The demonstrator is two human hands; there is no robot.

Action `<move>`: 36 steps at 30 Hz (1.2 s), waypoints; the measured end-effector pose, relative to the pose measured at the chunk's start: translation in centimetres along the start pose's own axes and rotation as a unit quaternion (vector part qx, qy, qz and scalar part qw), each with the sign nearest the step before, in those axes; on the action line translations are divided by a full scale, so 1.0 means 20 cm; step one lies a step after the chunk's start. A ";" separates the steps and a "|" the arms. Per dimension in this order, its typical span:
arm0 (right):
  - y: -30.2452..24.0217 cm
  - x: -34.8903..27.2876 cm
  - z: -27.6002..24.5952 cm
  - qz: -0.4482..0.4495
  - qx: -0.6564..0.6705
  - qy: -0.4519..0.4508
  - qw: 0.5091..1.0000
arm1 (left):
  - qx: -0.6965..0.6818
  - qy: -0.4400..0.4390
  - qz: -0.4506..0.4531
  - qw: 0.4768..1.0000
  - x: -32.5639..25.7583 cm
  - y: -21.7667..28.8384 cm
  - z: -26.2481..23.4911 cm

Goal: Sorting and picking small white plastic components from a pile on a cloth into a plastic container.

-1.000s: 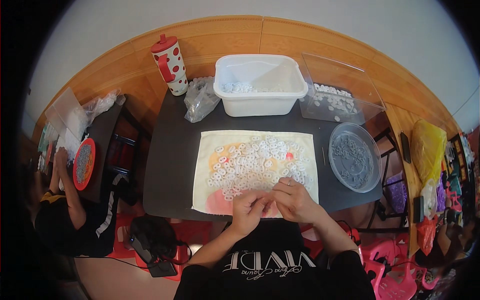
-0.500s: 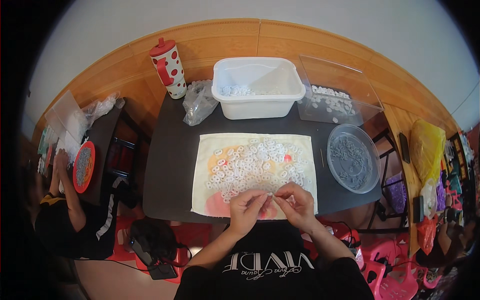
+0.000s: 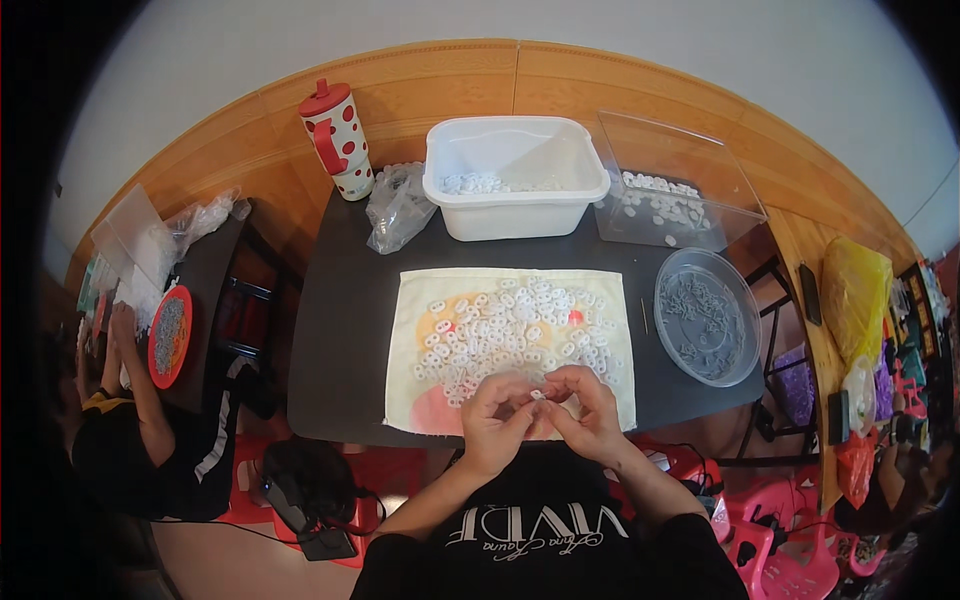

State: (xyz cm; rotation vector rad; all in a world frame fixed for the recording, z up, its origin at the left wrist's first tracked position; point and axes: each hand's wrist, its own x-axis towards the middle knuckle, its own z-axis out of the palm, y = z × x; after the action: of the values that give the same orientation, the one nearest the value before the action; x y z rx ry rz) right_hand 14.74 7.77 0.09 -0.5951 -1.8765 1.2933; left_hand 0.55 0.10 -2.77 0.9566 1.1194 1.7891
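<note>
My left hand (image 3: 497,420) and my right hand (image 3: 590,420) meet above the near edge of a cream towel (image 3: 409,305). Between their fingertips is a small white plastic piece (image 3: 538,394), pinched from both sides. Fingers cover most of it, so its full shape is hidden. Just beyond my hands, many white oval plastic pieces with two holes (image 3: 500,330) lie heaped and scattered over the towel.
A white tub (image 3: 515,215) with white pieces stands behind the towel. Beside it are a clear box (image 3: 665,235), a plastic bag (image 3: 398,215) and a spotted tumbler (image 3: 352,150). A round clear tray (image 3: 745,340) holds grey parts. A co-worker (image 3: 140,430) sits left.
My fingers have shifted around the small white piece. Both hands have curled in more, with the knuckles raised, and the piece shows a little more between the fingertips.
</note>
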 end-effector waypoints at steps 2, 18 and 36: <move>0.00 0.01 -0.01 -0.005 0.003 -0.003 1.000 | 0.011 0.019 -0.004 1.000 0.01 0.02 0.01; -0.04 0.08 -0.17 -0.087 -0.162 -0.125 0.975 | 0.168 -0.105 0.089 0.976 0.06 0.08 0.02; 0.03 0.27 -0.17 -0.145 -0.397 -0.130 0.897 | 0.085 -0.059 0.029 0.994 0.05 0.00 -0.05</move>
State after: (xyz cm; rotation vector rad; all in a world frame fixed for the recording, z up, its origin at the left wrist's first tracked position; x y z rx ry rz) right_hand 14.29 13.91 1.98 -0.5196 -2.6008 0.3784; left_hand -0.76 0.72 -2.90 1.1923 1.1931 1.6792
